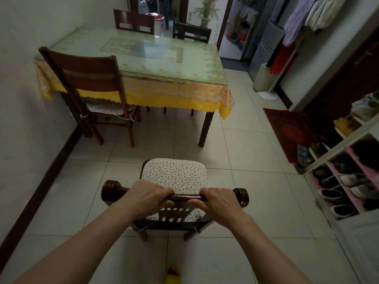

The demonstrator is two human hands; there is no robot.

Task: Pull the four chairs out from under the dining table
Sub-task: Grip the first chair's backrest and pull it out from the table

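The dining table (pixel 184 74) has a glass top over a yellow lace cloth and stands against the left wall. A dark wooden chair (pixel 174 175) with a flowered cushion stands on the tiles well clear of the table's near side. My left hand (pixel 146 196) and my right hand (pixel 218 202) both grip its top rail. A second chair (pixel 86 78) sits at the near left with its seat partly under the table. Two more chair backs (pixel 133 21) (pixel 191 32) rise behind the far edge.
A shoe rack (pixel 346 160) full of shoes lines the right side, with a red mat (pixel 287 130) beside it. A white fan base (pixel 266 95) and hanging clothes (pixel 307 17) are at the far right. A doorway opens beyond the table. A yellow slipper (pixel 173 273) is underfoot.
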